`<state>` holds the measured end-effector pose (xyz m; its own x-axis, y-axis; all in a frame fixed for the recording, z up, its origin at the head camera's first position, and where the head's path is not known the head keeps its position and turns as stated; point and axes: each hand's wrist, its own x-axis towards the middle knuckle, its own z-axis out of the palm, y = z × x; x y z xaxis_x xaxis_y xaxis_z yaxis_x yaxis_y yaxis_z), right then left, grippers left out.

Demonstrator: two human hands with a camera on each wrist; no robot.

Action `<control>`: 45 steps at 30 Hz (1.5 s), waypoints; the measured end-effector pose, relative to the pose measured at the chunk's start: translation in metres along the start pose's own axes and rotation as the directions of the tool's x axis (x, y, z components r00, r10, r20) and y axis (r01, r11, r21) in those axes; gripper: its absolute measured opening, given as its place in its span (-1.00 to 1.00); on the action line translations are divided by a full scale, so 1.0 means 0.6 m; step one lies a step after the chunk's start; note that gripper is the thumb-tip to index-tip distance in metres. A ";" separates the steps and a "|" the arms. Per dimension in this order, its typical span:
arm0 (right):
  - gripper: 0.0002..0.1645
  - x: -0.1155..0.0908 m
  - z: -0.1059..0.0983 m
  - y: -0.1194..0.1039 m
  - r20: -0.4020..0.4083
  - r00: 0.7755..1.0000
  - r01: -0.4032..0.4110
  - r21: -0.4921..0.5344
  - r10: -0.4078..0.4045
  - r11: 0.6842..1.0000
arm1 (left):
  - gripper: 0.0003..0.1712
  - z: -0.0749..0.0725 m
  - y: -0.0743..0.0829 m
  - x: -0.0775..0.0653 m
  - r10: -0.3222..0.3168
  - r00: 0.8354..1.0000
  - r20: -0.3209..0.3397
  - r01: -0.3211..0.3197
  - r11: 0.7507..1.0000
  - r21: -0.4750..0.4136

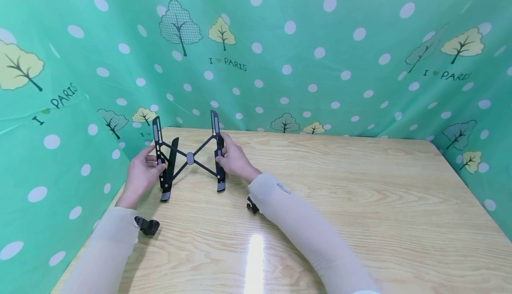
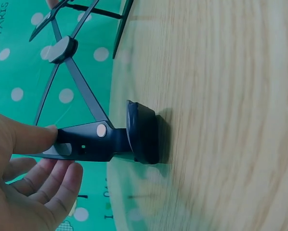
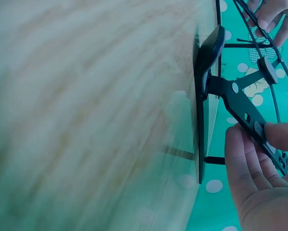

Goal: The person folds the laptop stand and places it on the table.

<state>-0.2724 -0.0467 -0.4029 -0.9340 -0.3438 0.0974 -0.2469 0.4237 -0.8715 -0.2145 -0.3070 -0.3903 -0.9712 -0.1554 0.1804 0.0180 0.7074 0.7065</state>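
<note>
A black folding laptop stand is spread open at the left of the table, its crossed struts meeting at a grey oval hub. My left hand holds its left side arm; in the left wrist view the thumb lies on top of that arm with fingers beneath. On the opposite side, my right hand pinches the right arm between thumb and fingers. The right wrist view shows this arm slanting up from a base bar. Curved lips end both arms near the tabletop.
The wood-grain table extends far to the right. A green dotted curtain with printed trees hangs along its back and sides. Small black devices sit at the left wrist and right wrist.
</note>
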 end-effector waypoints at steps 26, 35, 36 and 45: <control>0.00 -0.011 -0.010 -0.002 0.002 1.000 -0.022 -0.028 0.022 0.999 | -0.18 0.003 0.007 -0.005 -0.032 0.999 0.028 0.032 0.999 -0.013; -0.01 -0.015 -0.020 0.006 0.009 0.999 -0.038 -0.049 0.039 0.998 | -0.21 0.010 0.011 -0.009 0.000 1.000 0.025 0.000 1.000 0.006; -0.01 -0.016 -0.021 0.006 0.012 0.999 -0.040 -0.049 0.041 0.998 | -0.21 0.011 0.012 -0.010 0.002 1.000 0.026 -0.002 1.000 0.007; 0.01 -0.028 -0.036 0.011 0.000 0.999 -0.038 -0.077 0.038 0.996 | -0.23 0.021 0.018 -0.013 0.006 0.999 0.040 -0.005 1.000 -0.009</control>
<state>-0.2639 -0.0196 -0.4000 -0.9428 -0.3272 0.0639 -0.2301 0.4999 -0.8350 -0.2097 -0.2892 -0.3928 -0.9798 -0.1239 0.1570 0.0252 0.7021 0.7116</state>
